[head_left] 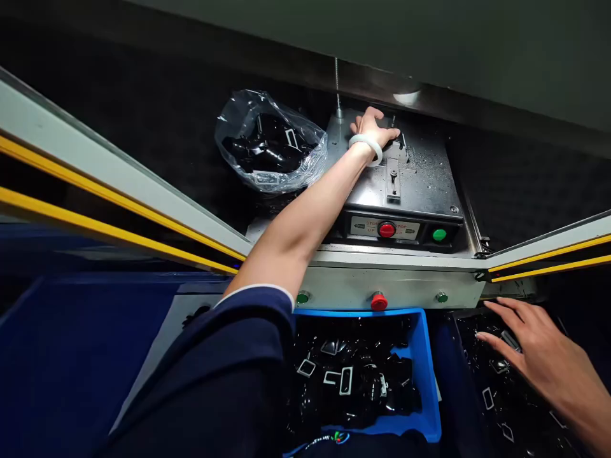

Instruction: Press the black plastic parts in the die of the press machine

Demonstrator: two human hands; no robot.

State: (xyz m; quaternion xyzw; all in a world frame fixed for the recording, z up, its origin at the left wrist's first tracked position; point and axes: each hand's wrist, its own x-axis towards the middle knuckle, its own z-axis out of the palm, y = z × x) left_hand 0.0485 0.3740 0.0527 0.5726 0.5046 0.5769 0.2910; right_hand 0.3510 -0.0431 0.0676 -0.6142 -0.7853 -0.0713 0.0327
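My left hand [373, 130], with a pale bangle [366, 150] at the wrist, reaches over the metal fixture plate [424, 187]. Its fingers are spread, and the thumb lies by a dark part [400, 140] seated at the fixture block; whether they touch is unclear. On the lower right, my right hand [541, 340] hovers over a dark bin [461, 337] of glossy black parts, thumb and fingers apart. A grey-edged piece [510, 341] shows between thumb and fingers, apparently lying in the bin. Several black parts with silvery rectangular frames [346, 380] fill a blue bin [432, 388] in front of me.
A clear plastic bag [310, 168] of black parts stands left of the fixture. The fixture front carries a red button [386, 229] and a green button [439, 235]. Below is a rail with a red stop button [379, 301]. Yellow-striped guards [119, 213] flank both sides.
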